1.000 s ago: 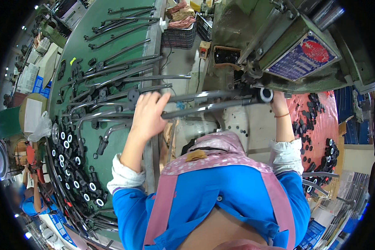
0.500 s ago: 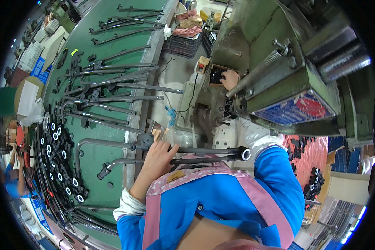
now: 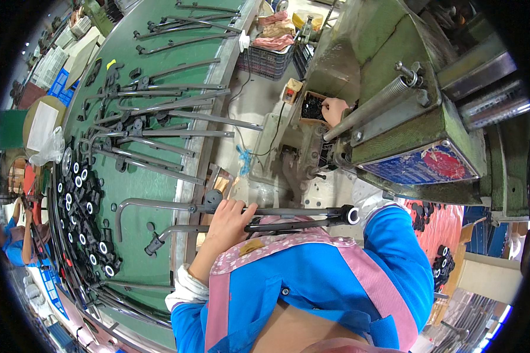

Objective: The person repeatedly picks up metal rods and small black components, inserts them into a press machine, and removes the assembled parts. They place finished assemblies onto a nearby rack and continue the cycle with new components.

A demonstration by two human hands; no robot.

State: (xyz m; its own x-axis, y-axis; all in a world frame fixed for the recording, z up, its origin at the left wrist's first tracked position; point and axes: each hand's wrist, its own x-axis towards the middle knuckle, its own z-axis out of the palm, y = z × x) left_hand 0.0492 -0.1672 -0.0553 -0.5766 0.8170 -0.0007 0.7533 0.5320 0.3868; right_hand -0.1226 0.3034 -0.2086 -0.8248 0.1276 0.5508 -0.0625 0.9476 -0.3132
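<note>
Compared w/ approx. 1 sec ago, the right hand (image 3: 334,110) is no more on the black tube frame (image 3: 294,211); it is now at the small box (image 3: 312,121) in the upper centre of the frame. For the work in hand this means, I judge, that the left hand (image 3: 228,223) alone must keep the tube frame steady, while the other hand is busy w/ small parts.

The tube frame lies across the centre of the pic, in front of the pink apron (image 3: 318,236): its bent ends are over the green table (image 3: 138,259) at left, and its joint w/ white ring (image 3: 353,215) is at right. Left hand is closed around it, fingers curled over the upper tube. Right hand has fingers bent down at the box; tips are partly hidden, so I can't tell if it pinches smth.

Containers: the small box holds many little black parts (image 3: 312,106), beside the green machine (image 3: 418,141). Upper centre, a dark plastic crate (image 3: 270,63) has reddish & tan cloths (image 3: 278,29) on top. On the table, left side, are more tubes (image 3: 159,132) and a pile of black pcs w/ white rings (image 3: 79,206). At right, a red sheet (image 3: 453,220) carries other black pcs, too small to identify.
</note>
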